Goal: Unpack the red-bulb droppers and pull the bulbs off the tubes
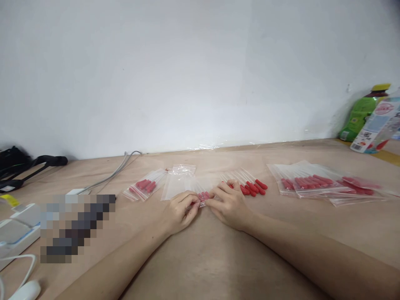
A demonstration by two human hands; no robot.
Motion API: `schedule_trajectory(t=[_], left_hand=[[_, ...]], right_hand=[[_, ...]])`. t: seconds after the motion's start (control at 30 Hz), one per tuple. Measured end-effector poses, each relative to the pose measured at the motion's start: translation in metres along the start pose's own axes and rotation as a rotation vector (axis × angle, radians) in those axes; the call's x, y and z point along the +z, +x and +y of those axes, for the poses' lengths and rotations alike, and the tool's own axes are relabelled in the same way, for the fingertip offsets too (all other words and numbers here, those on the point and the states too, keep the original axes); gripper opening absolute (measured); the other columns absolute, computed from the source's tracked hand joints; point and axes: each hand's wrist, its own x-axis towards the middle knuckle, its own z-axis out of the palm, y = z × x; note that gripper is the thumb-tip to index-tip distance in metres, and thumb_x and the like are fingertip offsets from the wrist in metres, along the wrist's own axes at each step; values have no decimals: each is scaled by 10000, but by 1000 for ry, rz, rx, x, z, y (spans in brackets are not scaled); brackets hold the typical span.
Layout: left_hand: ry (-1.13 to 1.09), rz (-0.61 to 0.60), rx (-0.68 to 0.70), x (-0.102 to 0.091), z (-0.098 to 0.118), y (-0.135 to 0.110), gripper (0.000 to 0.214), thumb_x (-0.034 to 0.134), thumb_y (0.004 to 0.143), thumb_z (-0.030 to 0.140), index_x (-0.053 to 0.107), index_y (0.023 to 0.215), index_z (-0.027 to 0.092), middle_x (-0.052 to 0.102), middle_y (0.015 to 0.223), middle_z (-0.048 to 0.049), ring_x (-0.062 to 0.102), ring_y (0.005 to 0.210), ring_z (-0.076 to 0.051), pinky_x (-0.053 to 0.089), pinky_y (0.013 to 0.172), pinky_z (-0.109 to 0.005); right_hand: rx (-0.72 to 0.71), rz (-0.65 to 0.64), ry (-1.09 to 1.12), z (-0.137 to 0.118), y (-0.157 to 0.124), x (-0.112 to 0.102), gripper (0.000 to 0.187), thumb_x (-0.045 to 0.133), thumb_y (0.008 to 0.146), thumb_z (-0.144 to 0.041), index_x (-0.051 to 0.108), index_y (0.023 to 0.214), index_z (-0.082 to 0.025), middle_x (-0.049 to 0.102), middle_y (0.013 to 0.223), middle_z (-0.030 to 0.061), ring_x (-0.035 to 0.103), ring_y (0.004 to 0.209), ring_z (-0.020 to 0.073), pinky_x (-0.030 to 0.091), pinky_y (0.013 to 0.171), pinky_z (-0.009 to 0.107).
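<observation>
- A black strapped object [46, 161] lies at the bench's [200, 258] left end, towards the back edge; a white power strip [17, 237] sits nearer, by the left edge.
- A pixelated dark item [79, 229], too blurred to name, lies beside the power strip; a grey cable [114, 174] runs from near it towards the back edge.
- Filled bags [145, 186] of red-handled pieces lie left of the middle, a flat clear bag [176, 179] just beside them.
- The left hand [183, 211] has thumb and forefinger pressed together, pinching the near edge of the working bag [203, 196], which lies mid-bench with red handles inside.
- The right hand [230, 205] is curled, its fingertips at that bag's right side; whether they pinch it I cannot tell.
- Loose red-handled pieces [256, 187] with thin pale shafts lie beside the right hand, partly behind it.
- A group of overlapping bags [312, 183], also filled with red-handled pieces, lies farther right.
- A green-labelled bottle [359, 118] and a clear bottle [376, 127] occupy the back right corner, overlapping in view.
</observation>
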Motion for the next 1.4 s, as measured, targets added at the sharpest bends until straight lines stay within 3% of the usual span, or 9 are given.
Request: schedule_trajectory(t=[0.17, 0.4, 0.63, 0.77, 0.93, 1.1, 1.23, 1.33, 1.4], left_hand=[[-28, -11, -10, 4, -3, -2, 99, 463, 819, 138, 542, 874, 164, 596, 895, -69, 567, 824, -140, 474, 749, -268], [-85, -5, -82, 11, 1, -1, 101, 421, 836, 114, 510, 845, 162, 575, 897, -64, 558, 827, -127, 470, 730, -247], [-97, 175, -293, 8, -4, -1, 133, 424, 854, 202, 519, 771, 159, 574, 852, -58, 570, 835, -146, 463, 748, -262], [-186, 232, -418, 3, -19, -4, 208, 402, 870, 296, 524, 980, 167, 597, 1003, -69, 557, 986, -172, 434, 870, -311], [-53, -2, -598, -10, -32, -3, 379, 326, 892, 361, 398, 1206, 163, 558, 1145, -98, 526, 1072, -201, 407, 924, -379], [104, -206, -461, -20, -58, -7, 357, 341, 890, 347, 396, 1212, 203, 486, 1239, -79, 511, 1093, -203, 412, 923, -378], [112, -135, -308, -22, -74, -10, 304, 395, 871, 301, 458, 1148, 193, 516, 1158, -77, 504, 1078, -192, 405, 934, -366], [107, -3, -218, -20, -55, -7, 240, 401, 870, 258, 536, 1050, 176, 537, 1099, -88, 501, 1065, -192, 395, 945, -365], [10, -20, -191, -17, -27, -4, 227, 403, 873, 243, 559, 1026, 183, 555, 1080, -85, 521, 1037, -179, 417, 924, -340]], right_hand=[[-18, 29, 26, 0, 0, 5, 122, 482, 808, -139, 566, 738, -191, 603, 800, -4, 432, 769, 138, 211, 727, 352], [3, -97, 55, -3, 4, 9, 103, 469, 794, -121, 547, 744, -165, 572, 803, 21, 426, 786, 153, 239, 721, 347], [-24, -174, 174, -10, 7, 8, 91, 489, 783, -125, 562, 745, -164, 546, 961, 66, 448, 805, 163, 325, 704, 318], [59, -182, 401, -5, 1, 2, 105, 488, 774, -104, 573, 749, -160, 495, 1099, 94, 493, 872, 160, 398, 755, 294], [214, -237, 586, 3, -9, -16, 109, 483, 752, -71, 539, 723, -160, 493, 1086, 97, 546, 866, 135, 444, 758, 263], [231, -337, 500, 8, -16, -51, 138, 507, 685, -45, 519, 679, -182, 563, 995, 50, 564, 749, 110, 458, 663, 221], [233, -417, 470, 18, -31, -70, 130, 507, 666, -68, 546, 691, -189, 556, 1034, 34, 547, 644, 81, 445, 595, 217], [247, -361, 483, 24, -40, -72, 123, 488, 724, -126, 589, 727, -195, 538, 1018, 58, 553, 749, 118, 448, 633, 241], [257, -282, 449, 26, -41, -70, 127, 493, 754, -164, 615, 729, -192, 541, 892, 65, 536, 739, 133, 443, 637, 261]])
